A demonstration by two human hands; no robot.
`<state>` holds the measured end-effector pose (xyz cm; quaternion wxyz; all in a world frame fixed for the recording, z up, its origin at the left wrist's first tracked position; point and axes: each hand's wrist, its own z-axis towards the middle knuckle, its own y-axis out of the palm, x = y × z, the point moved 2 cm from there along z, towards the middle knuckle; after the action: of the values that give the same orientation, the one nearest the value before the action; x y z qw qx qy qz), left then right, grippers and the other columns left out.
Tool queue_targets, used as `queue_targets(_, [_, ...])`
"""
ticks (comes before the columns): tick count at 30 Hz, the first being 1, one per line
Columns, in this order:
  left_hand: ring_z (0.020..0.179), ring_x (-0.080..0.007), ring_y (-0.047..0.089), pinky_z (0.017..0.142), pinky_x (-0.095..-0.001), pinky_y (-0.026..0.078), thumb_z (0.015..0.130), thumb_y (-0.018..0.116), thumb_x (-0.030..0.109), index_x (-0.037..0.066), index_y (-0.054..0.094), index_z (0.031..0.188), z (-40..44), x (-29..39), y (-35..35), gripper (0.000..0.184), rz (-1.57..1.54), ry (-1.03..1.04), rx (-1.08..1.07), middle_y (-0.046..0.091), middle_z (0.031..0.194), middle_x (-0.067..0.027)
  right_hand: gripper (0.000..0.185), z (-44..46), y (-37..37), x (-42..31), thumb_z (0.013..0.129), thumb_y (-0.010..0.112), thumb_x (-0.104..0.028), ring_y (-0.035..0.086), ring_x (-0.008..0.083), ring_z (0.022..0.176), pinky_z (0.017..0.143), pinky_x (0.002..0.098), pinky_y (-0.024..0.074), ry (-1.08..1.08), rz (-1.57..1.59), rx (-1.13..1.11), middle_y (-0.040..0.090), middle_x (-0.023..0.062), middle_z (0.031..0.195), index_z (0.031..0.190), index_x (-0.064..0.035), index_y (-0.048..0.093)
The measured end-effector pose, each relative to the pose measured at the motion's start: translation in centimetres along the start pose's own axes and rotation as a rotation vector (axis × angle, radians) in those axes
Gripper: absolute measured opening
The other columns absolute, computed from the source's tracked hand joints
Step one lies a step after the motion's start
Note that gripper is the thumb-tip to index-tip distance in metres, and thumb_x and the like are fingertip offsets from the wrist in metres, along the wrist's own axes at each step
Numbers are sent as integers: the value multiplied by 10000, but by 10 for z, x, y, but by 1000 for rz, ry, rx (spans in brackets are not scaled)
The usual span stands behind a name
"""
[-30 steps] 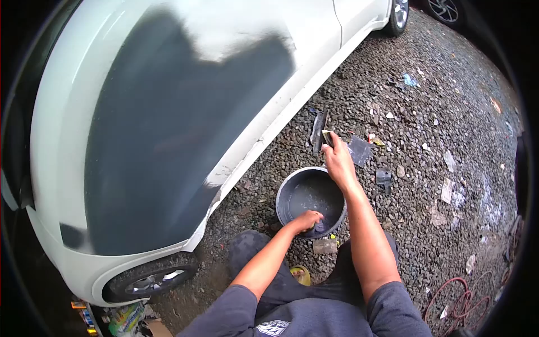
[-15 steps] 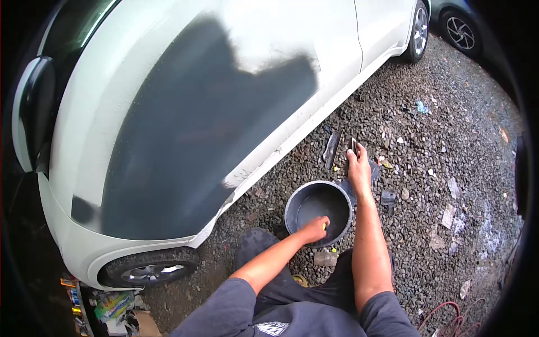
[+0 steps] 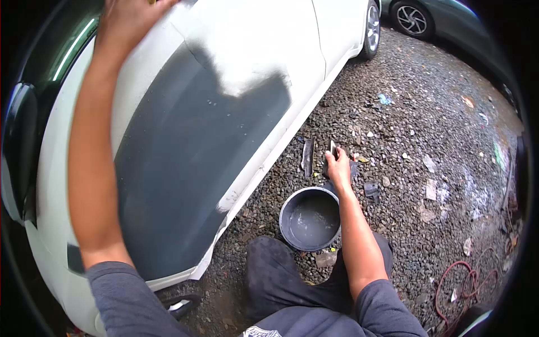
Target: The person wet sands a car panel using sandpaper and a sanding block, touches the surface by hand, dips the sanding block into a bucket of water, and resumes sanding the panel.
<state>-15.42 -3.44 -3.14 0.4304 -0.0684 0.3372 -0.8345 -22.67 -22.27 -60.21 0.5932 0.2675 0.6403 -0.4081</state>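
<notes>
My left hand is raised to the upper part of the white car door, cut off by the top edge of the view. Its fingers close around something of which only a sliver of yellow shows. Below it spreads a dark grey patch on the door, with several small water drops on it. Over the gravel, my right hand grips a thin, flat dark block with a pale edge. Just below that hand stands a round black bucket holding greyish water.
A dark strip and a dark plastic scrap lie on the gravel among litter. A red hose coils at lower right. Another car stands behind. The side mirror juts out at left.
My left hand has come out of the bucket and risen to the upper door. Drops now show on the grey patch. The right hand keeps its block over the gravel while the view shifts.
</notes>
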Motion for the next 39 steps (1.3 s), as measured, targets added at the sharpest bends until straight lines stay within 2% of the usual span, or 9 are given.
queue_targets(3, [1503, -329, 308, 1269, -487, 303, 864, 796, 383, 82, 573, 1442, 40, -39, 15, 688, 330, 181, -182, 350, 1639, -146, 709, -21, 19, 5, 937, 734, -374, 595, 399, 1298, 1109, 442, 449, 92, 150, -42, 605, 308, 1378, 1435, 75, 503])
queue_targets(8, [1550, -330, 231, 1305, -516, 223, 887, 763, 361, 107, 548, 1490, 28, -53, 33, 688, 244, 304, -99, 383, 1637, -113, 739, -62, 78, 3, 918, 766, -395, 596, 347, 1291, 1102, 417, 454, 139, 271, 100, 608, 280, 1380, 1425, 75, 505])
queue_targets(16, [1490, -272, 371, 1257, -483, 337, 954, 722, 242, 143, 515, 1513, 24, -36, 43, 604, 316, 436, -168, 395, 1617, -78, 723, -71, 160, -154, 939, 769, -375, 534, 343, 1354, 1139, 425, 422, -131, 579, 103, 573, 263, 1411, 1443, 64, 492])
queue_targets(19, [1519, -269, 334, 1243, -482, 349, 927, 759, 344, 256, 344, 1620, 17, -39, 56, 813, 212, 269, -102, 291, 1678, -105, 715, -42, 164, -180, 923, 788, -370, 568, 311, 1310, 1092, 407, 460, -177, 583, 182, 601, 248, 1379, 1442, 36, 512])
queue_targets(22, [1474, -398, 311, 1239, -584, 216, 846, 501, 890, 92, 360, 1601, 111, -100, 86, 1107, 363, 993, -32, 430, 1537, -234, 593, 5, 180, -178, 888, 785, -309, 612, 326, 1183, 1023, 423, 496, -105, 765, 133, 609, 224, 1271, 1334, 29, 590])
queue_targets(24, [1375, -324, 504, 1144, -458, 426, 917, 656, 591, 202, 513, 1511, 129, -110, 106, 725, 235, 771, -19, 528, 1504, -154, 593, 13, 165, -184, 880, 786, -309, 620, 342, 1155, 1016, 428, 497, -60, 780, 177, 615, 216, 1237, 1328, 27, 594])
queue_targets(27, [1256, -198, 639, 1055, -344, 508, 1057, 594, 403, 253, 610, 1468, 176, -142, 122, 438, 628, 1226, 102, 630, 1412, -114, 567, -15, 161, -192, 888, 780, -286, 603, 367, 1178, 1013, 437, 497, -92, 780, 172, 602, 224, 1261, 1326, 23, 596])
queue_targets(33, [1310, -220, 615, 1107, -382, 504, 986, 679, 480, 234, 562, 1509, 169, -116, 118, 590, 301, 857, 23, 586, 1485, -100, 574, -164, 200, -202, 895, 788, -292, 557, 438, 1166, 1006, 506, 480, -422, 560, 159, 531, 241, 1349, 1360, -31, 577])
queue_targets(39, [1320, -210, 618, 1094, -385, 524, 963, 704, 508, 249, 577, 1498, 160, -107, 118, 608, 221, 688, -47, 594, 1486, -105, 447, 49, 148, -199, 955, 698, -260, 579, 395, 1172, 1007, 474, 481, -83, 670, 308, 634, 202, 1253, 1304, 7, 615])
